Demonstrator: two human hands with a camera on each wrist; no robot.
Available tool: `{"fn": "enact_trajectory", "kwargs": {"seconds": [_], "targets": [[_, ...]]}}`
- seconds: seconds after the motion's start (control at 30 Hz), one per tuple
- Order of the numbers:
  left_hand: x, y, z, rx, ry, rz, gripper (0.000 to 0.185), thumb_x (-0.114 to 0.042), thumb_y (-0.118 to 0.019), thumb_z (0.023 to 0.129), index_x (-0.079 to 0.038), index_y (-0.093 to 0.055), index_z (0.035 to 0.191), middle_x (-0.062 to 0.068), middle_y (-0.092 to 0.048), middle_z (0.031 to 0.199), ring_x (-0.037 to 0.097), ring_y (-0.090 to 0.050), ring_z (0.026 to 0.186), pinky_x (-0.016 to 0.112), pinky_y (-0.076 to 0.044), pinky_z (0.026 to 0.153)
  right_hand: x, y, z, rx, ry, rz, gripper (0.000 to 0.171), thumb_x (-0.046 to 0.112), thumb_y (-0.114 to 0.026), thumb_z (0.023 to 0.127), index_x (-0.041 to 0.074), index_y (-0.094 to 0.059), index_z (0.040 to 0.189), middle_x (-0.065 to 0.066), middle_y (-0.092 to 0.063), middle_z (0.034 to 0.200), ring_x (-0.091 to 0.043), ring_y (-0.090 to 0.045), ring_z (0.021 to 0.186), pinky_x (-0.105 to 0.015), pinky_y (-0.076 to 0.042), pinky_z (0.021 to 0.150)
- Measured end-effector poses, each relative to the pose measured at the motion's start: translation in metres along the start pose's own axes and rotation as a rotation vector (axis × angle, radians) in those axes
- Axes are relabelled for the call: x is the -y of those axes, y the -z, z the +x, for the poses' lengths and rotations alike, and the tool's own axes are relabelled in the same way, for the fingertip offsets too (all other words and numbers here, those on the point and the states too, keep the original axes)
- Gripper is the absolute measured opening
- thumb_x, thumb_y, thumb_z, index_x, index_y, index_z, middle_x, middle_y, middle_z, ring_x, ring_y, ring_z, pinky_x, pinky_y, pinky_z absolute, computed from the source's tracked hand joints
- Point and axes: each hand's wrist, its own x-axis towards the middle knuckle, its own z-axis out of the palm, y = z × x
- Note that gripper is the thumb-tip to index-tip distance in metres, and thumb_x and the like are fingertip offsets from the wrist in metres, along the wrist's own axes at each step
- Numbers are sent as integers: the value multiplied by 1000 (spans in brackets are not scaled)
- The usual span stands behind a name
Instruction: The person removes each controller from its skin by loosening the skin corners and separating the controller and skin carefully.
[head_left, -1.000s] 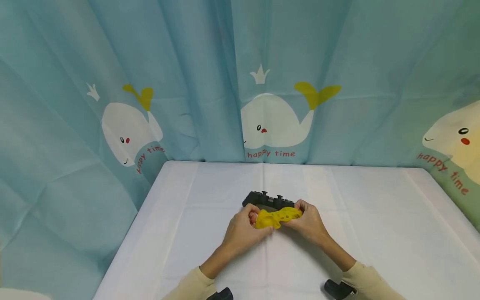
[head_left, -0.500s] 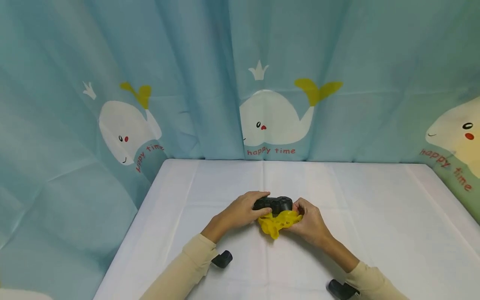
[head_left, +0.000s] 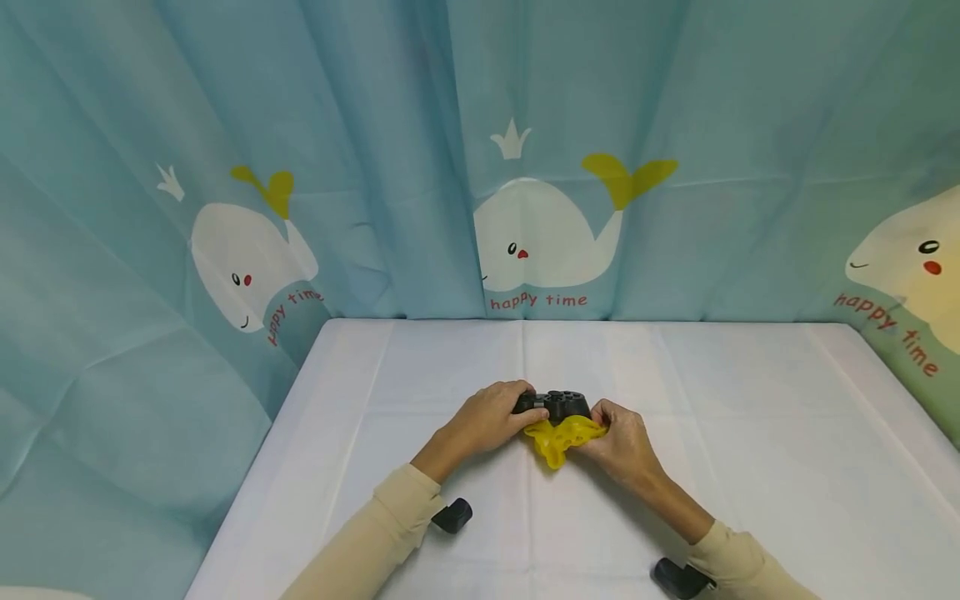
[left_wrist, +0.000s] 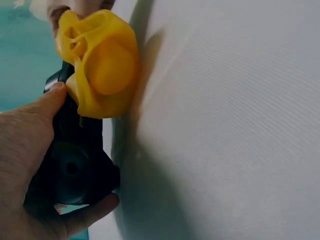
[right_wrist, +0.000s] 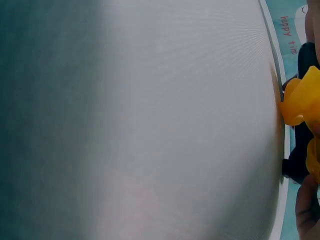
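Note:
In the head view my left hand [head_left: 486,419] grips a black game controller [head_left: 566,404] by its left side, near the middle of the table. The left wrist view has the thumb across the controller [left_wrist: 72,167] and a finger curled under its end. My right hand [head_left: 626,446] pinches the right end of a floppy yellow silicone cover [head_left: 558,442] with holes in it. That cover hangs loosely along the controller's near side, its left part drooping. Part of the controller shows behind the cover [right_wrist: 302,97] in the right wrist view.
A white cloth covers the table [head_left: 420,367]. Behind and to the left hangs a blue curtain [head_left: 390,167] printed with whales. Black devices stick out by the left sleeve [head_left: 375,533] and the right sleeve [head_left: 738,558].
My left hand has let go of the yellow cover and taken hold of the controller, turning it. The cover's left part has dropped. My right hand keeps its pinch on the cover.

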Motion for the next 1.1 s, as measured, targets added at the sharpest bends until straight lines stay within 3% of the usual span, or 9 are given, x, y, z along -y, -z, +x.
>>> {"fn": "enact_trajectory", "kwargs": {"seconds": [0.2, 0.43, 0.67, 0.8, 0.97, 1.1], "targets": [[-3, 3, 5, 20, 18, 22, 49, -55, -53, 102, -12, -64, 125, 4, -68, 120, 21, -63, 107, 40, -50, 92, 1, 5, 2, -33, 71, -163, 46, 5, -92, 67, 14, -47, 71, 8, -40, 62, -10, -42, 58, -25, -38, 53], [-7, 4, 8, 49, 58, 61, 50, -56, -51, 103, -12, -64, 124, 3, -69, 112, 21, -64, 98, 39, -51, 85, 3, 11, 6, 12, 82, -307, 51, 16, -93, 70, 16, -42, 69, 8, -35, 58, -11, -38, 53, -28, -33, 50], [-5, 3, 8, 24, 70, 42, 47, -57, -53, 101, -16, -66, 120, 0, -69, 105, 16, -60, 87, 34, -48, 75, 3, 14, 7, 38, 50, -207, 47, 10, -92, 73, 11, -49, 91, 5, -43, 67, -12, -42, 58, -27, -37, 53], [-3, 2, 9, 2, 63, 29, 48, -58, -53, 101, -17, -67, 121, 0, -69, 107, 16, -60, 88, 34, -49, 74, 1, 19, 6, 39, 142, -160, 43, 4, -91, 74, 10, -55, 97, 5, -47, 74, -12, -44, 66, -27, -40, 57], [-2, 1, 8, -8, 59, 45, 55, -60, -53, 100, -15, -65, 130, 3, -68, 122, 21, -63, 106, 40, -52, 87, -3, 26, 3, 28, 311, -133, 40, -7, -89, 72, 8, -65, 100, 4, -55, 89, -12, -53, 76, -27, -49, 64], [-2, -1, 7, -13, 50, 54, 59, -59, -53, 100, -13, -63, 136, 5, -66, 129, 24, -60, 117, 43, -49, 97, -6, 32, 4, 56, 318, -18, 31, -10, -82, 78, 8, -71, 100, -1, -61, 101, -15, -60, 84, -28, -55, 69]]}}
